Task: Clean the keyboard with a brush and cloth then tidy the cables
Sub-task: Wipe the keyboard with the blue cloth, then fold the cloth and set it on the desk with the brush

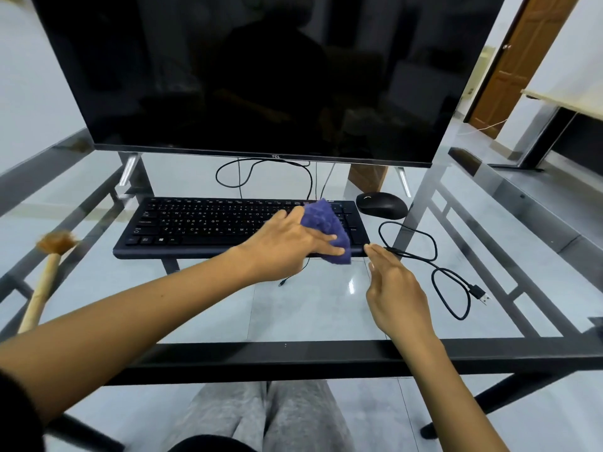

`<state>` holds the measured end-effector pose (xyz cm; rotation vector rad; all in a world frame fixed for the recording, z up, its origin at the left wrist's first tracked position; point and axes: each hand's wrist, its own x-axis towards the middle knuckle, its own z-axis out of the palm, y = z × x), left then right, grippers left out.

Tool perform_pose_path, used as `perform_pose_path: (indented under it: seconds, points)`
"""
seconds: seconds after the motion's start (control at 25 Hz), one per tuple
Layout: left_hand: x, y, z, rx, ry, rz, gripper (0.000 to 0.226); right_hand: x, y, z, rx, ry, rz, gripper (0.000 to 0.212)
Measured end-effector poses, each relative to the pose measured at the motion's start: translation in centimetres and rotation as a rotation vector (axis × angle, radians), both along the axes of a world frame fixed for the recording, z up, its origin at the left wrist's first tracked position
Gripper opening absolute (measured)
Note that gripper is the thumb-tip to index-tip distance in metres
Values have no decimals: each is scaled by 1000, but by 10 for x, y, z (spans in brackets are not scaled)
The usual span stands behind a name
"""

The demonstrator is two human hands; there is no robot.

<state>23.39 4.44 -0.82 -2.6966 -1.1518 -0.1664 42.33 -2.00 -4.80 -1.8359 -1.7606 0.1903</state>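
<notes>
A black keyboard lies on the glass desk in front of the monitor. My left hand presses a purple cloth onto the keyboard's right end. My right hand hovers just off the keyboard's front right corner, fingers straight and apart, holding nothing. A black USB cable lies looped on the glass beside that hand, its plug at the right. A wooden-handled brush rests at the desk's left edge. Another black cable loops behind the keyboard.
A large dark monitor stands at the back on two slim legs. A black mouse sits right of the keyboard. The glass desk has a black metal frame along its front. My grey-trousered knees are below it.
</notes>
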Motion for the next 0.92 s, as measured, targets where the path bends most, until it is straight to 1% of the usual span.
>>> perform_pose_path:
  seconds: [0.08, 0.16, 0.2, 0.24, 0.28, 0.32, 0.36, 0.4, 0.48, 0.52, 0.56, 0.6, 0.68, 0.76, 0.8, 0.84, 0.92]
  points:
    - [-19, -4, 4, -7, 23, 51, 74, 2, 0, 0, -15, -5, -5, 42]
    - [-30, -8, 10, -72, -10, 109, 65, 0, 2, -1, -29, -15, -24, 40]
    - [-34, -10, 13, -142, -91, 141, 59, -4, 3, 0, -15, -44, -34, 39]
    - [-37, -11, 15, -238, -222, 170, 53, -9, 5, 1, 21, -88, -45, 37]
    - [-42, -11, 14, -334, -396, 191, 48, -17, 5, 4, 72, -116, -45, 36]
    - [-46, -12, 13, -387, -577, 201, 44, -28, 6, 9, 121, -101, -23, 35]
    - [-53, -15, 13, -401, -718, 212, 41, -44, 6, 18, 147, -8, 30, 34]
    - [-61, -19, 15, -395, -807, 223, 38, -63, 7, 30, 128, 165, 105, 34]
    - [-75, -28, 21, -378, -901, 217, 35, -100, 10, 55, -69, 619, 266, 39]
    - [-86, -33, 25, -357, -947, 218, 34, -122, 14, 65, -163, 809, 327, 43]
    - [-97, -36, 29, -323, -1003, 225, 33, -139, 18, 72, -221, 932, 359, 44]
    - [-112, -40, 34, -263, -1063, 249, 31, -159, 22, 79, -256, 1003, 382, 43]
    - [-147, -45, 40, -125, -1146, 289, 26, -196, 27, 89, -317, 1074, 402, 41]
    - [-184, -49, 44, -87, -1213, 383, 30, -233, 33, 94, -386, 1151, 443, 35]
    - [-202, -49, 44, -134, -1296, 473, 37, -250, 37, 95, -418, 1189, 462, 31]
    - [-223, -51, 46, -231, -1428, 586, 45, -271, 40, 97, -458, 1212, 487, 27]
    - [-258, -50, 48, -532, -1682, 759, 52, -303, 48, 99, -516, 1209, 529, 25]
